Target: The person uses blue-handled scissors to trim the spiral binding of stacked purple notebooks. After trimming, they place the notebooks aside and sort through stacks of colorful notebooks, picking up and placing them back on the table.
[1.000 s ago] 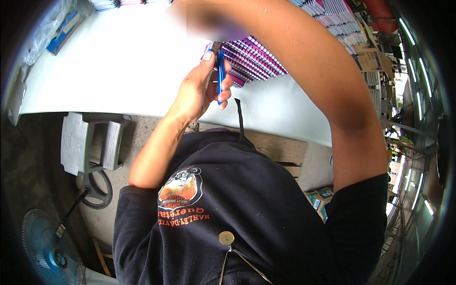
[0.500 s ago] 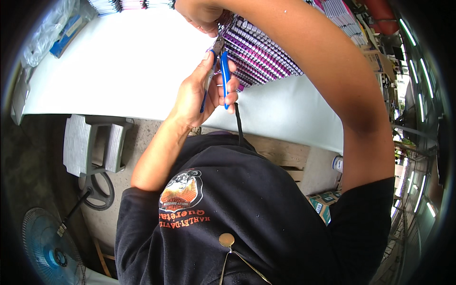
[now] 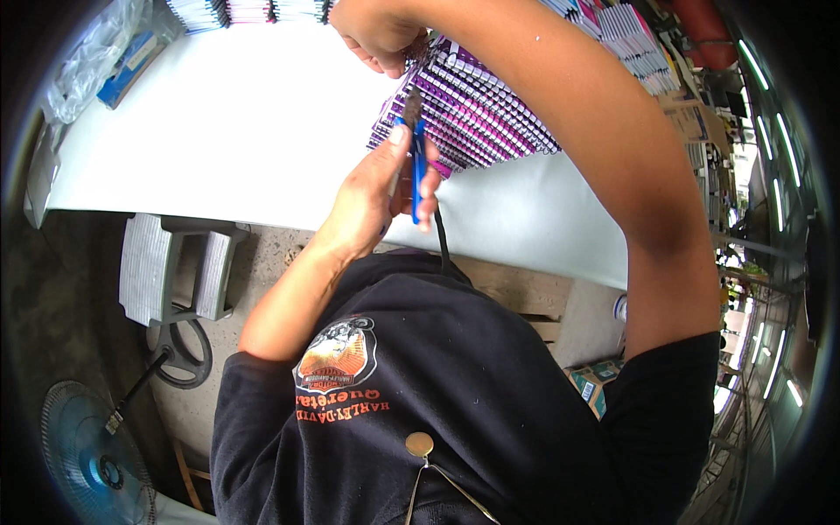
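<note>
My left hand (image 3: 372, 197) is closed around blue-handled pliers (image 3: 418, 166). Their dark jaws point away from me, over the edge of a stack of spiral-bound notebooks (image 3: 490, 114) with purple, pink and white stripes along their bound edges. Farther up, my right hand (image 3: 381, 37) reaches across from the right with curled fingers, at the far left corner of that stack. Dark, thin wire-like strands show beside its fingertips; what the fingers pinch is too small and partly hidden to make out.
A white table (image 3: 219, 122) carries the notebooks. More bound stacks (image 3: 249, 10) stand along its far edge and at the upper right (image 3: 634, 44). Clear plastic wrap (image 3: 96, 74) and a blue box (image 3: 131, 70) lie far left. Below are a grey step stool (image 3: 166, 262) and a fan (image 3: 96, 464).
My left hand has drawn the pliers back toward me, away from my right hand, and their handles are closer together. My right hand has shifted slightly. More of the notebook edges shows.
</note>
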Demonstrator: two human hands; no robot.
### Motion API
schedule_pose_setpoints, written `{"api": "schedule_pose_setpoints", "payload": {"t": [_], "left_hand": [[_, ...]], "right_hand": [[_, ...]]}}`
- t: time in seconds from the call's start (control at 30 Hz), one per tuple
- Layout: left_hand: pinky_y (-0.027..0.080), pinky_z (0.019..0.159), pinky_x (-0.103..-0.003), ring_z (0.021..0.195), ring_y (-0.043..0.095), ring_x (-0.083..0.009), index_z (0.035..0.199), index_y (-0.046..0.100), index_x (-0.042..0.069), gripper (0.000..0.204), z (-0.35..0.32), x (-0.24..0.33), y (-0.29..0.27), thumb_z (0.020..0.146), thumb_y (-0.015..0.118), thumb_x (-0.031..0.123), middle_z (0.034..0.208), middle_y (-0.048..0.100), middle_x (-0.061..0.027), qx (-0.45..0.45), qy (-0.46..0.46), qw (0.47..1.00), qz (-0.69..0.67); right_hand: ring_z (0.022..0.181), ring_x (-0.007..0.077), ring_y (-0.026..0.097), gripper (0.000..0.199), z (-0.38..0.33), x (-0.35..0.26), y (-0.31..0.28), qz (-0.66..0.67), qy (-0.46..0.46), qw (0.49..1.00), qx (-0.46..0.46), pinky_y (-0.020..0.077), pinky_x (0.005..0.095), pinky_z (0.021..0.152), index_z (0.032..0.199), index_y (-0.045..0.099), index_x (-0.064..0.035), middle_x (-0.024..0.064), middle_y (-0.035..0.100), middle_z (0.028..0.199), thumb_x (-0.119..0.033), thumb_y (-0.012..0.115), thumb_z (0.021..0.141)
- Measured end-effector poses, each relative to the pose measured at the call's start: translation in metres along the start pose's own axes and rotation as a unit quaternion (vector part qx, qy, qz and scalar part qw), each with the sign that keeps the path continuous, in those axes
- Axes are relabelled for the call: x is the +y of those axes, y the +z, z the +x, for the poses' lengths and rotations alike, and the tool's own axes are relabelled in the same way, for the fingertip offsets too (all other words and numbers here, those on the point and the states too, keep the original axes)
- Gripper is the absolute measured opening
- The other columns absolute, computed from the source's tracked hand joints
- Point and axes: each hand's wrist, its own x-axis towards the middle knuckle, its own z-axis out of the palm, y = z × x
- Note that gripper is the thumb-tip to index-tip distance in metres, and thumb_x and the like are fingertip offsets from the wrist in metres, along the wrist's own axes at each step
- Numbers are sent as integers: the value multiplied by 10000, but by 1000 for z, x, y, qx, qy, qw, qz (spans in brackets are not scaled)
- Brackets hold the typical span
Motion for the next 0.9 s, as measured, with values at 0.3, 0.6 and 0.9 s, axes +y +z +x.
{"api": "schedule_pose_setpoints", "payload": {"t": [0.3, 0.6, 0.9], "left_hand": [[505, 661, -331, 791, 628, -253, 1141, 464, 39, 548, 12, 8, 3, 948, 270, 513, 854, 592, -126, 4, 8, 1000, -22], [502, 755, -340, 904, 628, -243, 1173, 460, 16, 600, 3, 8, 12, 948, 249, 531, 954, 618, -139, -19, 0, 1000, -4], [490, 792, -351, 952, 616, -248, 1183, 451, 14, 601, 12, 12, 17, 950, 245, 527, 979, 610, -147, -12, 5, 1000, -19]], "right_hand": [[925, 252, 601, 299, -7, 1, 0, -23, -34, 998, 39, 439, 403, 848, 1007, 637, -6, 129, 641, 1051, -236, 570, 828], [799, 251, 615, 317, -41, 8, 15, -6, -88, 991, 102, 474, 370, 764, 958, 643, 4, 145, 653, 939, -248, 585, 774], [780, 208, 596, 296, -40, 22, 7, -32, -223, 963, 151, 470, 361, 715, 954, 680, -90, 57, 667, 860, -42, 720, 665]]}}
